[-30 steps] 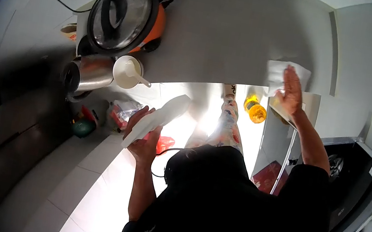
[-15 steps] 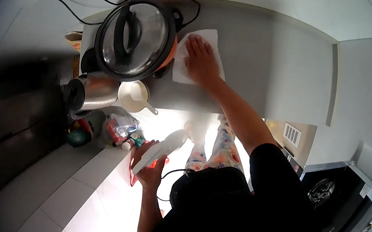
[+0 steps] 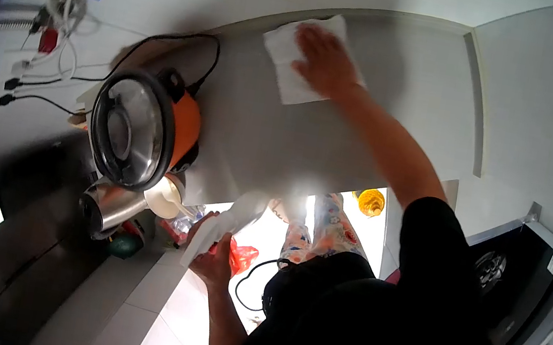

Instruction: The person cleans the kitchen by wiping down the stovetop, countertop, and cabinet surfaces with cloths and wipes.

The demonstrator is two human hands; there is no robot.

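Observation:
My right hand (image 3: 325, 58) lies flat, fingers stretched out, on a white sheet (image 3: 296, 86) that looks like paper towel or a thin cloth. Beneath the sheet is the grey countertop (image 3: 274, 143), near its back edge. Lower down, my left hand (image 3: 209, 260) grips a long, flat white object (image 3: 227, 226), held tilted in the air in front of the counter. Its kind is unclear, and its far end is washed out by glare. An orange electric pot (image 3: 185, 129) with a glass lid stands on the counter to the left of the sheet.
A metal kettle (image 3: 116, 205) and a cream-coloured bowl or pan (image 3: 162, 197) stand below the pot. Black power cords with plugs (image 3: 12, 84) run along the wall. A stove (image 3: 498, 290) is at right. On the floor is a yellow container (image 3: 371, 202).
My right hand and the white sheet have moved away from the pot, rightward along the counter and toward the back edge. The view has turned. My left hand still holds the white object.

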